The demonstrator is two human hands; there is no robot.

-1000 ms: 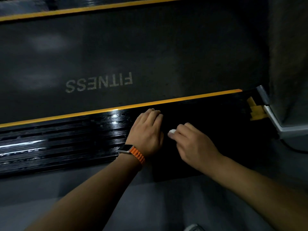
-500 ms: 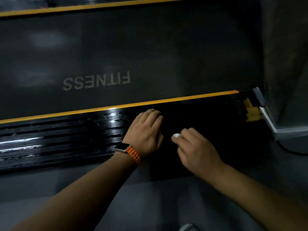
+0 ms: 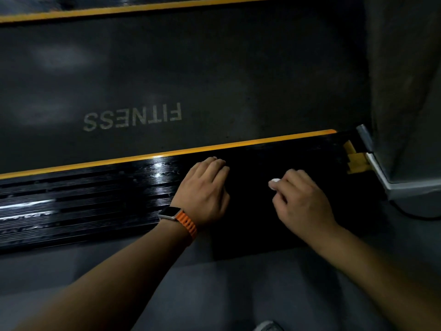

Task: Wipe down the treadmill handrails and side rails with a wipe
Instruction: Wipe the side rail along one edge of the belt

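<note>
Head view: my right hand (image 3: 303, 199) pinches the wipe (image 3: 274, 181) against the near rail (image 3: 95, 194); my left hand (image 3: 205, 187) rests flat beside it, fingers loose. The rail's left stretch glistens, so I judge it wiped; its right end, the far rail (image 3: 119, 9) and the unseen handrails look left to do.

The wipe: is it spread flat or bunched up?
Bunched up: only a small white wad of the wipe shows, pinched in the curled right hand.

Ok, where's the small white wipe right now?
Head view, right of centre: the small white wipe is pinched in the right hand over the glossy black ribbed side rail, just right of the left hand resting flat there.
</note>
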